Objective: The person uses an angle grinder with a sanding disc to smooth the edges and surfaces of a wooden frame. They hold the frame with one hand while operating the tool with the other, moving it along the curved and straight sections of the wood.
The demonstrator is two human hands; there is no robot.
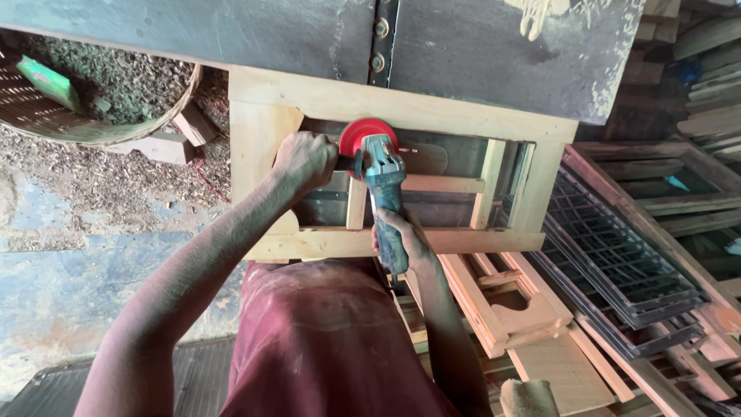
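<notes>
Both hands grip a teal power sander [384, 181]: left hand [305, 158] wraps its side handle, right hand [401, 239] its body. Its red round disc [363, 137] sits on the pale wooden frame [401, 104], which looks mostly smooth; inner bars seem left.

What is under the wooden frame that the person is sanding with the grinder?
Through the openings of the wooden frame a dark flat surface shows, with a grey panel beyond. What supports the frame's near rail is hidden by the person's body and both arms.
</notes>
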